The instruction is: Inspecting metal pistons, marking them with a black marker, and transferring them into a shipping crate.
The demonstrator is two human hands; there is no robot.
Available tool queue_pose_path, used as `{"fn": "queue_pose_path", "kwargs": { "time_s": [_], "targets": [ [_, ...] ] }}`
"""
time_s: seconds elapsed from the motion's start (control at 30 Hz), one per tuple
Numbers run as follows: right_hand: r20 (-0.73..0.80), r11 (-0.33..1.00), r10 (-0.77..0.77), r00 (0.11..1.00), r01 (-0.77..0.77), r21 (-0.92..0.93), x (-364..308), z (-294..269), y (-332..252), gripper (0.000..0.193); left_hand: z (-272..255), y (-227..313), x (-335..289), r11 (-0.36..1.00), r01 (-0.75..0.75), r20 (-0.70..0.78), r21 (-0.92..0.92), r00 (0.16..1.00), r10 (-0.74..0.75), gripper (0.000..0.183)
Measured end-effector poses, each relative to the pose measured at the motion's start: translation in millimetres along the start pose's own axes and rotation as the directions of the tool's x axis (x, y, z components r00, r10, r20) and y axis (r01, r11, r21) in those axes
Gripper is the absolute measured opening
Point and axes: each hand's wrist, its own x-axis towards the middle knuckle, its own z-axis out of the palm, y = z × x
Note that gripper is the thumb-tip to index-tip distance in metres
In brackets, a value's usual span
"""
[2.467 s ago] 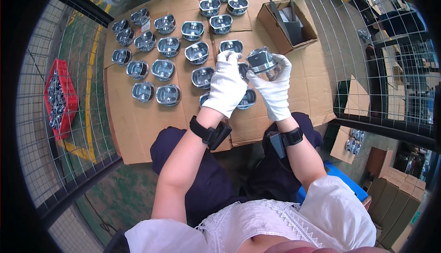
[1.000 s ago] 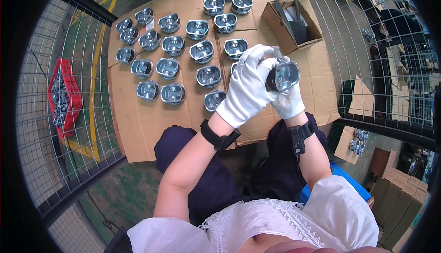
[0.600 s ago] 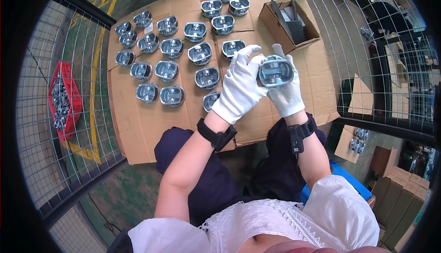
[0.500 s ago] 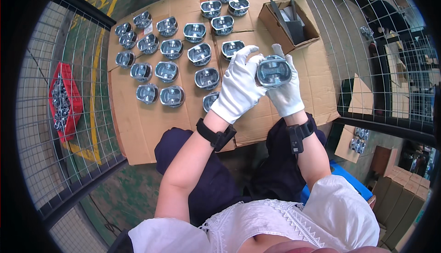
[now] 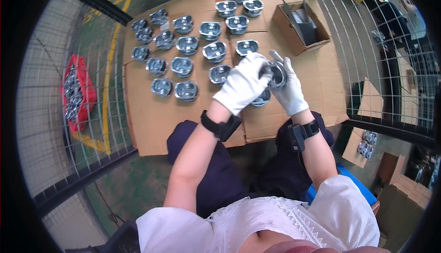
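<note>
Both white-gloved hands meet over the right half of the cardboard-covered table (image 5: 317, 85). A metal engine piston (image 5: 277, 75) is held between them, turned partly on its side. My left hand (image 5: 248, 79) grips its left side with bent fingers, and my right hand (image 5: 290, 92) cups it from the right, thumb and fingers around it. Just below the hands another piston (image 5: 262, 98) rests on the cardboard, partly covered by the left glove. The nearest piston (image 5: 247, 47) beyond my left fingers stands with its open side up.
Several more pistons (image 5: 182, 66) stand in loose rows at left and centre. An open cardboard box (image 5: 301, 46) with dark dividers is at the far right. Wire mesh panels (image 5: 98, 92) flank the table. Beyond the left mesh sits a red bin (image 5: 89, 85) of metal parts.
The held piston has turned from facing me to lying more on its side. My left fingers have closed further over it. The view has shifted, and a piston below the hands now shows.
</note>
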Motion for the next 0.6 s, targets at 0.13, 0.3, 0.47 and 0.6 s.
{"fn": "queue_pose_path", "kwargs": {
  "time_s": [0.13,0.3,0.47,0.6],
  "targets": [
    [-0.029,0.935,0.032,0.999,-0.041,-0.351,-8,-7,10,0.054,3,14,-22,0.982,0.056,-0.117,0.178,0.992,-0.036,0.01],
    [0.039,0.268,-0.35,0.936,0.141,-0.953,3,-16,-2,0.035,-13,14,-90,0.934,-0.005,0.234,0.356,0.969,-0.084,0.011],
    [0.54,-0.322,-0.3,0.787,0.449,-0.833,-4,4,16,0.021,5,-6,-111,0.845,0.054,0.305,0.532,0.919,-0.251,0.012],
    [0.52,-0.533,-0.142,0.842,0.378,-0.757,-12,6,37,0.019,7,-3,-97,0.74,0.042,0.375,0.671,0.842,-0.388,0.011]
  ]
}}
